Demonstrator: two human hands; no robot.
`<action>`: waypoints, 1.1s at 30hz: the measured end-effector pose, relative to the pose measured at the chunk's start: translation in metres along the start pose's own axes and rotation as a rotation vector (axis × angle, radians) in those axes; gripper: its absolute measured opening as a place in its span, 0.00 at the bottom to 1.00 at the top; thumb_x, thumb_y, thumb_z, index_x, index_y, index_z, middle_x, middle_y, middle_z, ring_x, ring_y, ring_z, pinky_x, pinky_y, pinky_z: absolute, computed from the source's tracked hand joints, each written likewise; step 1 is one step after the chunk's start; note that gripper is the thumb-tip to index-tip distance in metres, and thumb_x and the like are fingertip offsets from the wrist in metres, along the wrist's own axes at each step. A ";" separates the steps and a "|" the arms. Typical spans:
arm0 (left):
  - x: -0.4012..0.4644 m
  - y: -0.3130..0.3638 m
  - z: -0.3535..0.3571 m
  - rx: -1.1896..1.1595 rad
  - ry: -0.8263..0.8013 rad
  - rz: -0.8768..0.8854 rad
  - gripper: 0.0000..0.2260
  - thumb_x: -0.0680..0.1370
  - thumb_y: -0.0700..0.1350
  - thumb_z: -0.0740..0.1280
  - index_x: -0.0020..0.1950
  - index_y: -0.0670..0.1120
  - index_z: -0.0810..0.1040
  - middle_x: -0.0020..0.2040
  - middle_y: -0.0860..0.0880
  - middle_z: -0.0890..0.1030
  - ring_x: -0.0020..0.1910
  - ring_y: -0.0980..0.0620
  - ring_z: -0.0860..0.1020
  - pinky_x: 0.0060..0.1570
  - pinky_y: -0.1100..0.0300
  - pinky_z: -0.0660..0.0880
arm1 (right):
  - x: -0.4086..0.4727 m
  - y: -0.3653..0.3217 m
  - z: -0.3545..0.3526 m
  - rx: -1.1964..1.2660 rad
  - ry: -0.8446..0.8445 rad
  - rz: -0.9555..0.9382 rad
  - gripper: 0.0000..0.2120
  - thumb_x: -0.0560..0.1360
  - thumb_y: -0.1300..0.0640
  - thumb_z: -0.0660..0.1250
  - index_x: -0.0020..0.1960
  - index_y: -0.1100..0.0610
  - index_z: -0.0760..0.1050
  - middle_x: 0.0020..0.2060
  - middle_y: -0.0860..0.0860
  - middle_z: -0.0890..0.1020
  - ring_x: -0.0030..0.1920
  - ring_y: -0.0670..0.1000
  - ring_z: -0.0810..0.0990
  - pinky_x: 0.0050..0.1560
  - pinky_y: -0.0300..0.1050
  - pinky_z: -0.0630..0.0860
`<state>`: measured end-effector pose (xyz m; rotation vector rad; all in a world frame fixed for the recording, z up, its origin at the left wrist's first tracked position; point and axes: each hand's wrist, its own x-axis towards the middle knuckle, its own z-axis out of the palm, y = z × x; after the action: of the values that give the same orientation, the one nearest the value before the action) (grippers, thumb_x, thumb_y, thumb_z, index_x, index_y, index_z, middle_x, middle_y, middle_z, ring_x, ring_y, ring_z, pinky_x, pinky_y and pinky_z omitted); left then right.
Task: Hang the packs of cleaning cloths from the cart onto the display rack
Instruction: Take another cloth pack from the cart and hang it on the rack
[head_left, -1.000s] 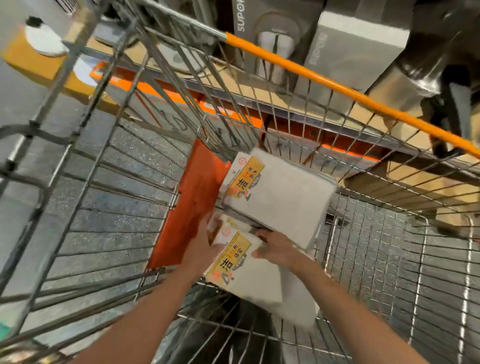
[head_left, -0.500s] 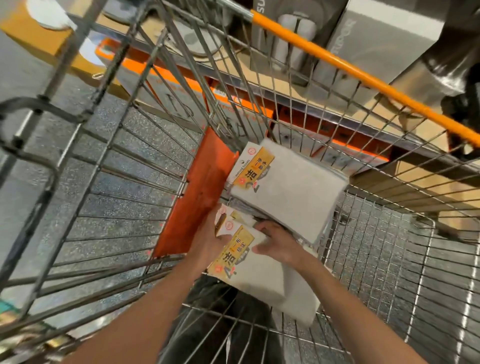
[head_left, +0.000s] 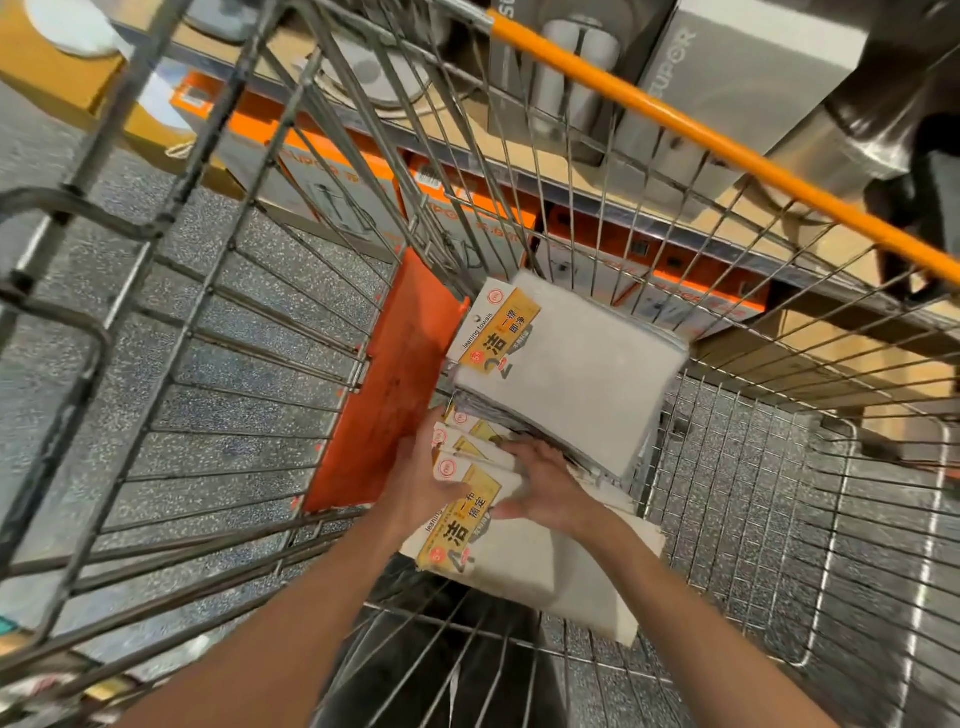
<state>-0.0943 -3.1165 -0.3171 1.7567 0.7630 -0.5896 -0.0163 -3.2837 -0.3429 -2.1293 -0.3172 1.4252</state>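
Packs (head_left: 483, 540) pinched between both hands' fingers (head_left: 524, 457)

The cart (head_left: 249, 332) is bare metal wire, dull and scuffed, its handle (head_left: 727, 150) coated in smooth orange plastic. A matt orange plastic flap (head_left: 384, 395) stands at its left. The packs (head_left: 571, 374) are soft grey cloth with glossy yellow paper labels. The floor (head_left: 311, 260) is speckled grey stone, faintly polished.

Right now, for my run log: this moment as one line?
stage: picking | left hand: grips near packs | right hand: on packs | place: cart
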 end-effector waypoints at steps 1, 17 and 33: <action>0.000 -0.001 0.000 -0.013 -0.010 0.003 0.45 0.67 0.35 0.76 0.75 0.59 0.56 0.65 0.47 0.72 0.63 0.50 0.73 0.63 0.45 0.72 | 0.000 0.001 0.000 0.021 -0.002 0.006 0.45 0.60 0.50 0.78 0.72 0.49 0.60 0.70 0.48 0.65 0.71 0.51 0.60 0.71 0.47 0.59; -0.008 0.001 -0.004 -0.068 -0.089 0.031 0.47 0.67 0.34 0.76 0.74 0.58 0.52 0.64 0.49 0.74 0.61 0.49 0.75 0.61 0.44 0.73 | -0.015 -0.013 -0.006 0.004 -0.051 0.064 0.27 0.61 0.49 0.77 0.52 0.45 0.64 0.45 0.44 0.80 0.47 0.49 0.78 0.48 0.47 0.73; -0.059 0.118 -0.050 0.007 0.127 0.243 0.39 0.69 0.49 0.77 0.71 0.61 0.57 0.54 0.61 0.72 0.55 0.57 0.73 0.46 0.75 0.71 | -0.112 -0.077 -0.069 0.499 0.215 -0.054 0.18 0.63 0.61 0.78 0.48 0.48 0.76 0.42 0.41 0.82 0.40 0.36 0.80 0.41 0.33 0.76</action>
<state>-0.0456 -3.1061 -0.1850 1.8729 0.6209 -0.3202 0.0083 -3.2960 -0.1928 -1.8196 0.0616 1.0903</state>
